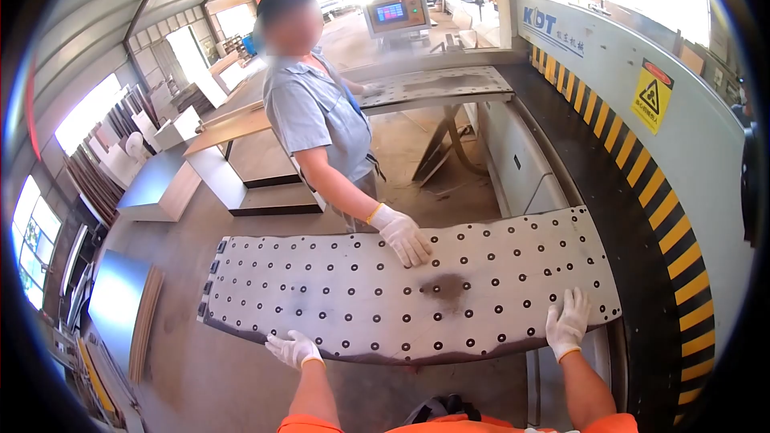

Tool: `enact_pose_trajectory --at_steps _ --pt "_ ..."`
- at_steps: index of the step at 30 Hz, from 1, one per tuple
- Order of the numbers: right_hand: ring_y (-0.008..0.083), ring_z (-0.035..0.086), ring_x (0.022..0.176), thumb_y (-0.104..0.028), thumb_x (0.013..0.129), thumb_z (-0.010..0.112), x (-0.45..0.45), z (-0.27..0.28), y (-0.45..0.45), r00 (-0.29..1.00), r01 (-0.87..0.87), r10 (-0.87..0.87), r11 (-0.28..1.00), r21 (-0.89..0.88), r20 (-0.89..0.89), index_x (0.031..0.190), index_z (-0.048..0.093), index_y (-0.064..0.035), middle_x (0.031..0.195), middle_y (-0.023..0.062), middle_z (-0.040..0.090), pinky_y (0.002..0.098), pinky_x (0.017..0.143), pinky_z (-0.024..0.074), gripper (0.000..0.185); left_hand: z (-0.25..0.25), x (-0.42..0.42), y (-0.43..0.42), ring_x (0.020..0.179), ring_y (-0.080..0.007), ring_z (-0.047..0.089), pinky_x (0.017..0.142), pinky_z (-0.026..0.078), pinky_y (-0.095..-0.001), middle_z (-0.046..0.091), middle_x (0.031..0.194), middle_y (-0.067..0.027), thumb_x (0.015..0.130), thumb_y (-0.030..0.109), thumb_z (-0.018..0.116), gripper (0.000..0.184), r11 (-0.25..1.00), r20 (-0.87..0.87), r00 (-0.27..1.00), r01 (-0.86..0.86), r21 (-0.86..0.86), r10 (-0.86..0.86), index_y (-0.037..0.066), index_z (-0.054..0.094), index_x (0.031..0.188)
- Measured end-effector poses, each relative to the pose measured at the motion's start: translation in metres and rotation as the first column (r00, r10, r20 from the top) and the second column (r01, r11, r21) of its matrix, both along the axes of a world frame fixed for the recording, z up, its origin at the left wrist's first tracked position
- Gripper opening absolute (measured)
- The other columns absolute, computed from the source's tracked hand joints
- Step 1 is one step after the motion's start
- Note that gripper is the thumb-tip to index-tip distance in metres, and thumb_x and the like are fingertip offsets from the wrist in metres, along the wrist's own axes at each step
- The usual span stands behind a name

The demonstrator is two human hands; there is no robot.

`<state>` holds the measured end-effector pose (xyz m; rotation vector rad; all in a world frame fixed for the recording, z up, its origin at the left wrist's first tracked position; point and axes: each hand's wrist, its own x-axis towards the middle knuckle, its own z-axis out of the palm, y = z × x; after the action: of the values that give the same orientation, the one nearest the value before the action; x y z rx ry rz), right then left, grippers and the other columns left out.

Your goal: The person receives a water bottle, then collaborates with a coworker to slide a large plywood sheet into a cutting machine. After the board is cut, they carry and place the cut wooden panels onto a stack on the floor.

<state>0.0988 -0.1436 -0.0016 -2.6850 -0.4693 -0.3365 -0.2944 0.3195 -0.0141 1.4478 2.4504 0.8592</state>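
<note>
A long pale table top (345, 285) dotted with rows of black-ringed holes stretches in front of me. At its near edge, left of the middle, is my left hand (294, 349) in a white glove, fingers stretched out and holding nothing. My right hand (569, 322), also gloved in white, lies on the table's right end with its fingers spread. A dark smudge (446, 287) marks the surface between my hands and the far edge. Across the table, a co-worker's gloved hand (401, 234) rests on the same top.
The co-worker (317, 104) stands at the far side. Along my right runs a large machine (626, 56) with a yellow-and-black striped edge (646, 176). A control screen (397, 12) and a second dotted table (441, 84) are behind. Stacked panels (120, 305) stand on the left.
</note>
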Motion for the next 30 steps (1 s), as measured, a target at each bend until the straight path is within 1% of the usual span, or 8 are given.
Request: enact_pose_trajectory --at_steps 3,6,12,15,18,24,27,30 --pt "0.0480 0.038 0.149 -0.026 0.091 0.065 0.000 0.002 0.000 1.000 0.001 -0.001 1.000 0.005 -0.009 0.142 0.058 0.0055 0.155 0.0266 0.048 0.0589 0.127 0.0269 0.060 0.007 0.002 -0.005 0.158 -0.0384 0.033 0.128 0.034 -0.0465 0.030 0.171 -0.0261 0.106 0.026 0.053 0.065 1.000 0.047 0.999 0.028 -0.006 -0.028 0.001 0.035 0.163" --pt "0.0484 0.039 0.149 -0.026 0.092 0.064 0.000 -0.002 0.000 1.000 -0.001 0.001 1.000 0.003 0.002 0.142 0.058 0.0059 0.155 0.0270 0.048 0.0589 0.127 0.0272 0.059 0.000 -0.001 0.000 0.158 -0.0398 0.032 0.128 0.033 -0.0474 0.029 0.172 -0.0260 0.106 0.025 0.052 0.064 0.999 0.018 0.999 0.039 -0.010 -0.039 0.001 0.035 0.163" --pt "0.0492 0.040 0.148 -0.026 0.092 0.063 0.001 -0.003 -0.001 1.000 -0.015 0.016 1.000 -0.012 0.027 0.140 0.058 0.0071 0.154 0.0280 0.049 0.0595 0.126 0.0275 0.059 -0.005 -0.004 0.003 0.158 -0.0423 0.032 0.128 0.033 -0.0489 0.029 0.172 -0.0257 0.106 0.025 0.053 0.064 0.999 0.055 0.998 0.042 0.008 -0.042 0.001 0.035 0.163" --pt "0.0495 0.040 0.148 -0.026 0.092 0.063 0.003 -0.006 -0.002 0.999 -0.021 0.021 1.000 -0.007 0.036 0.140 0.058 0.0070 0.154 0.0281 0.049 0.0598 0.126 0.0274 0.059 0.005 0.001 -0.004 0.158 -0.0426 0.031 0.128 0.032 -0.0492 0.028 0.172 -0.0262 0.106 0.026 0.054 0.065 0.999 0.036 0.998 0.047 0.007 -0.047 0.000 0.036 0.163" --pt "0.0496 0.040 0.148 -0.026 0.093 0.063 0.003 -0.005 -0.002 0.999 -0.020 0.021 1.000 -0.008 0.032 0.141 0.058 0.0062 0.154 0.0283 0.049 0.0600 0.126 0.0274 0.058 -0.002 -0.002 -0.001 0.158 -0.0435 0.031 0.128 0.032 -0.0502 0.028 0.172 -0.0265 0.106 0.027 0.054 0.065 0.998 0.011 0.998 0.059 0.017 -0.059 0.000 0.036 0.163" --pt "0.0499 0.039 0.148 -0.027 0.094 0.063 0.000 -0.001 0.000 1.000 -0.014 0.014 1.000 -0.015 0.015 0.141 0.058 0.0055 0.155 0.0284 0.048 0.0594 0.127 0.0273 0.058 -0.015 -0.009 0.007 0.157 -0.0449 0.031 0.129 0.031 -0.0508 0.030 0.171 -0.0272 0.105 0.023 0.052 0.064 0.996 0.007 0.997 0.078 0.040 -0.079 0.000 0.036 0.162" --pt "0.0501 0.038 0.149 -0.027 0.094 0.063 0.001 0.001 0.000 1.000 -0.016 0.016 1.000 -0.023 0.005 0.142 0.057 0.0056 0.156 0.0282 0.048 0.0589 0.127 0.0270 0.058 -0.016 -0.009 0.007 0.158 -0.0441 0.031 0.129 0.030 -0.0504 0.030 0.171 -0.0269 0.104 0.020 0.051 0.064 0.997 0.011 0.997 0.074 0.027 -0.075 0.000 0.036 0.163" --pt "0.0499 0.037 0.150 -0.027 0.095 0.062 0.001 -0.001 0.000 1.000 -0.011 0.011 1.000 -0.025 -0.007 0.143 0.057 0.0056 0.157 0.0281 0.048 0.0587 0.128 0.0264 0.059 -0.010 -0.007 0.005 0.158 -0.0431 0.031 0.129 0.030 -0.0495 0.029 0.172 -0.0260 0.105 0.022 0.052 0.065 0.998 0.027 0.997 0.066 0.015 -0.067 0.000 0.035 0.163"
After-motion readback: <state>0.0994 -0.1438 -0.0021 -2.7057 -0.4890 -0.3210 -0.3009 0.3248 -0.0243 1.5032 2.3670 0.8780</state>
